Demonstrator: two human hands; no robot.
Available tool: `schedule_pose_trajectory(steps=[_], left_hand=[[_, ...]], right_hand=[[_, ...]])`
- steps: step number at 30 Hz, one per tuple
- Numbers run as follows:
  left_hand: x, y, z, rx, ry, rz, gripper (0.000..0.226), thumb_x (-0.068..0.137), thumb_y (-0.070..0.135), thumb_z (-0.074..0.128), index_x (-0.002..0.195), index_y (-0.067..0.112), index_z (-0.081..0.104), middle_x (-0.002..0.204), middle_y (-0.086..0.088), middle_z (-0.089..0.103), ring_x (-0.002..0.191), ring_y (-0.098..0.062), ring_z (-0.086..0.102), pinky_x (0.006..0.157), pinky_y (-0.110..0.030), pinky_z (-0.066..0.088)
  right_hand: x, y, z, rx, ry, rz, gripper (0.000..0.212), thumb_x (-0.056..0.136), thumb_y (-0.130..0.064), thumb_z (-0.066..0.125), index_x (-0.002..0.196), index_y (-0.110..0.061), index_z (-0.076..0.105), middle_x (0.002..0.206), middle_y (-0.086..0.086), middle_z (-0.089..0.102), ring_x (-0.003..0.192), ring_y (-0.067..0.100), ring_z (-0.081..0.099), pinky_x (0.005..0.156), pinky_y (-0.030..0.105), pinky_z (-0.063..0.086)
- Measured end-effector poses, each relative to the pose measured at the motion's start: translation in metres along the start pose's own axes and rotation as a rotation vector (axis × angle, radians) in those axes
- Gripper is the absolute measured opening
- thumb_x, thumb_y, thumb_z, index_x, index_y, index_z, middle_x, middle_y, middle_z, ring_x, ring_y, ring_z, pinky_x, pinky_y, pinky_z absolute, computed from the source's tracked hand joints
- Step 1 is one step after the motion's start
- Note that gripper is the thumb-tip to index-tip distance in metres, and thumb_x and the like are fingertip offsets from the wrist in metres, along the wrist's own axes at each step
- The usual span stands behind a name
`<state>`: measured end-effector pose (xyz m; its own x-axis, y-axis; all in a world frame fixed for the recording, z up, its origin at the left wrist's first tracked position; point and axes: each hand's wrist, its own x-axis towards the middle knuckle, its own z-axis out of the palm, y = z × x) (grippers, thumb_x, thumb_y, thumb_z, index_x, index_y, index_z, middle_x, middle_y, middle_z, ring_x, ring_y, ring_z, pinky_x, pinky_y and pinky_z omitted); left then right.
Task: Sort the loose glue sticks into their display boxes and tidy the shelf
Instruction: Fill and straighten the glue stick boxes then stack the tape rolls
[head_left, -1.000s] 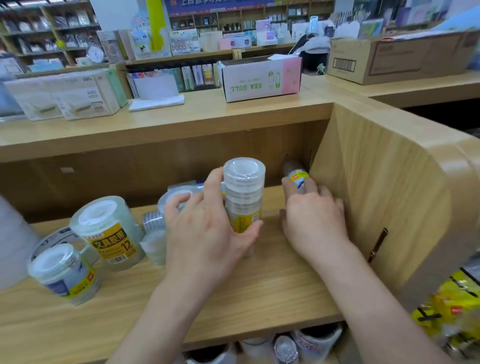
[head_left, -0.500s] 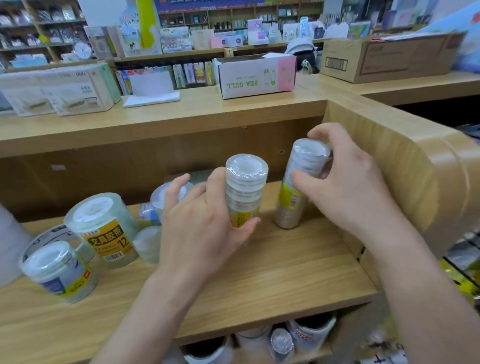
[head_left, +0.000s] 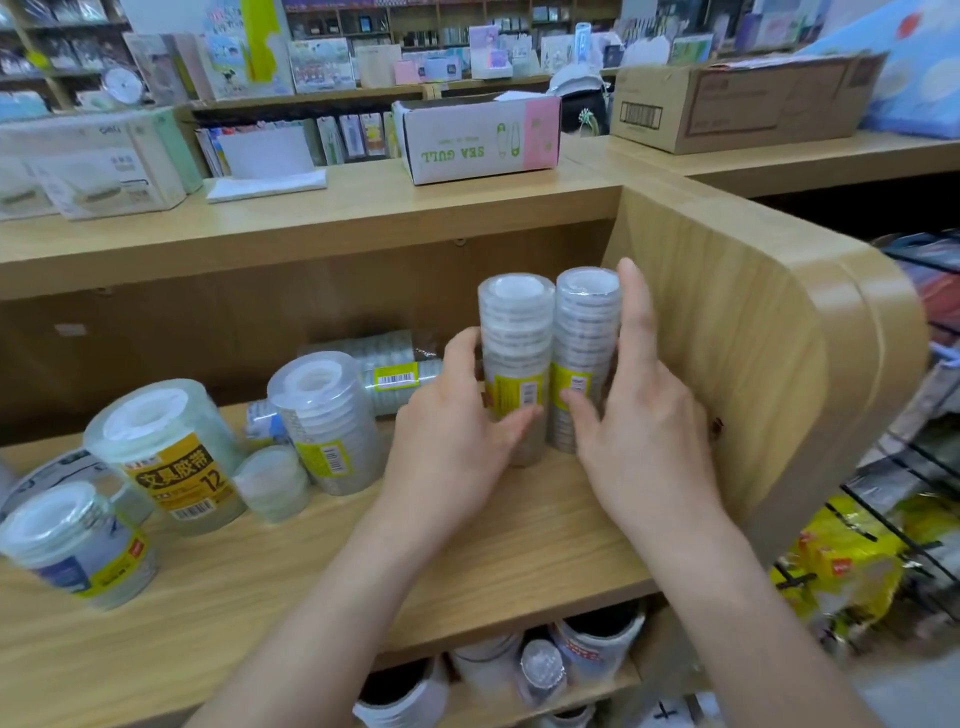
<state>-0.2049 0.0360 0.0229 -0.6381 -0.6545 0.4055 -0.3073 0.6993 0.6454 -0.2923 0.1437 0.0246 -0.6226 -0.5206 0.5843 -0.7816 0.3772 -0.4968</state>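
Observation:
No glue sticks are visible; the loose items are shrink-wrapped stacks of clear tape rolls with yellow labels. Two tall narrow stacks stand upright side by side at the right end of the wooden shelf (head_left: 519, 545). My left hand (head_left: 452, 447) grips the left stack (head_left: 514, 353), thumb on its left side and fingers round the front. My right hand (head_left: 644, 426) holds the right stack (head_left: 587, 322) between its thumb in front and long fingers along the far side, close to the shelf's side panel (head_left: 753, 338).
More tape stacks crowd the shelf's left: a tilted one (head_left: 327, 415), a wide one (head_left: 166, 452), another at the edge (head_left: 72, 540), one lying at the back (head_left: 384, 364). A SEA GULL box (head_left: 478, 140) and cardboard box (head_left: 737, 104) sit on top. A wire rack (head_left: 883, 493) stands right.
My right hand lifted a second tape stack from the back corner by the side panel and has stood it upright against the stack my left hand holds.

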Motion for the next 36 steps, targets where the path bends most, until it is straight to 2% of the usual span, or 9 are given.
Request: schedule_pose_trajectory(steps=[3, 5, 7, 10, 12, 15, 19, 24, 36], left_hand=[[0.007, 0.001, 0.009, -0.001, -0.03, 0.009, 0.066, 0.075, 0.03, 0.079, 0.13, 0.025, 0.043, 0.107, 0.004, 0.068, 0.102, -0.022, 0.062, 0.083, -0.037, 0.048], [0.014, 0.001, 0.013, -0.021, -0.026, 0.01, 0.065, 0.075, 0.029, 0.08, 0.129, 0.023, 0.044, 0.11, 0.003, 0.068, 0.103, -0.022, 0.062, 0.08, -0.034, 0.047], [0.022, 0.003, 0.017, -0.042, -0.044, -0.004, 0.066, 0.075, 0.028, 0.08, 0.129, 0.023, 0.043, 0.115, 0.003, 0.067, 0.104, -0.021, 0.062, 0.08, -0.032, 0.047], [0.031, 0.006, 0.023, -0.058, -0.068, -0.016, 0.065, 0.075, 0.028, 0.079, 0.128, 0.023, 0.041, 0.116, 0.003, 0.066, 0.106, -0.02, 0.061, 0.083, -0.032, 0.048], [0.034, 0.007, 0.027, -0.057, -0.061, 0.004, 0.064, 0.075, 0.028, 0.079, 0.126, 0.021, 0.041, 0.116, 0.002, 0.066, 0.107, -0.021, 0.061, 0.086, -0.034, 0.048], [0.036, 0.006, 0.03, -0.052, -0.056, 0.015, 0.062, 0.075, 0.029, 0.079, 0.123, 0.021, 0.041, 0.116, 0.001, 0.065, 0.108, -0.021, 0.06, 0.085, -0.034, 0.048], [0.037, 0.004, 0.033, -0.037, -0.028, 0.012, 0.064, 0.074, 0.031, 0.08, 0.123, 0.02, 0.041, 0.115, 0.001, 0.065, 0.106, -0.022, 0.06, 0.085, -0.036, 0.048], [0.045, 0.007, 0.034, 0.019, -0.021, -0.015, 0.059, 0.075, 0.033, 0.078, 0.119, 0.018, 0.042, 0.113, -0.002, 0.065, 0.106, -0.025, 0.059, 0.08, -0.034, 0.046], [0.054, 0.005, 0.036, 0.011, -0.046, -0.06, 0.066, 0.078, 0.036, 0.075, 0.129, 0.017, 0.037, 0.123, -0.004, 0.058, 0.111, -0.026, 0.058, 0.089, -0.042, 0.048]], right_hand=[[-0.006, 0.004, 0.006, -0.121, 0.034, 0.024, 0.102, 0.089, -0.021, 0.063, 0.148, -0.029, -0.02, 0.09, 0.011, 0.066, 0.073, 0.035, 0.064, 0.059, 0.034, 0.038], [-0.007, 0.005, 0.006, -0.158, 0.026, 0.044, 0.101, 0.09, -0.024, 0.058, 0.144, -0.03, -0.028, 0.083, 0.012, 0.066, 0.069, 0.035, 0.064, 0.06, 0.036, 0.042], [-0.008, 0.007, 0.005, -0.143, -0.003, 0.083, 0.099, 0.091, -0.021, 0.054, 0.142, -0.031, -0.031, 0.086, 0.015, 0.067, 0.072, 0.037, 0.064, 0.063, 0.037, 0.044], [-0.017, 0.005, 0.004, -0.103, -0.041, 0.139, 0.093, 0.091, -0.015, 0.05, 0.148, -0.024, -0.022, 0.101, 0.018, 0.066, 0.081, 0.038, 0.063, 0.068, 0.039, 0.043], [-0.022, 0.004, 0.003, -0.115, -0.051, 0.139, 0.084, 0.093, -0.018, 0.046, 0.151, -0.018, -0.014, 0.111, 0.015, 0.063, 0.09, 0.035, 0.062, 0.07, 0.038, 0.04], [-0.02, 0.002, 0.002, -0.153, -0.068, 0.167, 0.076, 0.094, -0.026, 0.042, 0.152, -0.014, -0.006, 0.114, 0.012, 0.059, 0.097, 0.033, 0.06, 0.072, 0.037, 0.038], [-0.016, 0.001, 0.012, -0.192, -0.052, 0.187, 0.077, 0.093, -0.021, 0.046, 0.152, -0.006, -0.002, 0.113, 0.017, 0.05, 0.085, 0.035, 0.059, 0.065, 0.031, 0.03], [-0.012, -0.001, 0.03, -0.169, -0.15, 0.216, 0.093, 0.089, -0.013, 0.051, 0.147, -0.005, -0.021, 0.129, 0.015, 0.032, 0.087, 0.033, 0.059, 0.064, 0.029, 0.03], [-0.004, 0.001, 0.049, -0.046, -0.04, 0.192, 0.083, 0.092, -0.016, 0.047, 0.15, -0.005, -0.01, 0.128, 0.016, 0.036, 0.09, 0.035, 0.057, 0.065, 0.029, 0.03]])
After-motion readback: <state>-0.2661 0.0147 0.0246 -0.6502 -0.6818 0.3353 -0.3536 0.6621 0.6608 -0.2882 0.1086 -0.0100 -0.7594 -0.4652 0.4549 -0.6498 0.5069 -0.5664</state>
